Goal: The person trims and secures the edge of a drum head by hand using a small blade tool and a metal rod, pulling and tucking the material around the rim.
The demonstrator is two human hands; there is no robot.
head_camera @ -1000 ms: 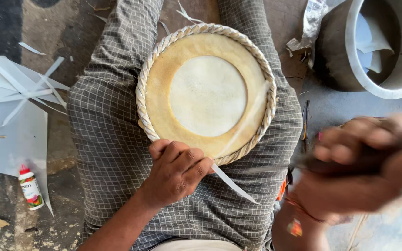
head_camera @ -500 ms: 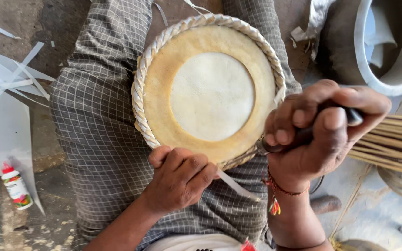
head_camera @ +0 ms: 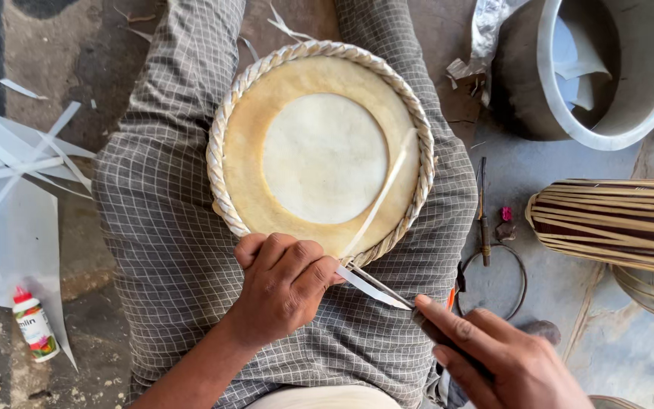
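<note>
A round drum head (head_camera: 319,155) with a braided rim rests on my lap, between my checked-cloth legs. My left hand (head_camera: 281,284) grips the near rim of the drum head, fingers curled. A pale flat strip (head_camera: 380,197) runs from the rim across the skin and out toward me. My right hand (head_camera: 505,356) holds a dark-handled pointed tool (head_camera: 387,291) whose thin metal tip reaches the rim beside my left hand, where the strip enters the braid.
A large grey metal pot (head_camera: 607,68) stands at the top right. A wooden drum body with laces (head_camera: 615,223) lies at the right. A small tool and wire ring (head_camera: 486,220) lie on the floor. White paper scraps (head_camera: 9,174) and a small glue bottle (head_camera: 35,326) lie at the left.
My right hand has come down from the right side to below the drum head, bringing the tool's tip to the near rim. My left hand stays on the rim.
</note>
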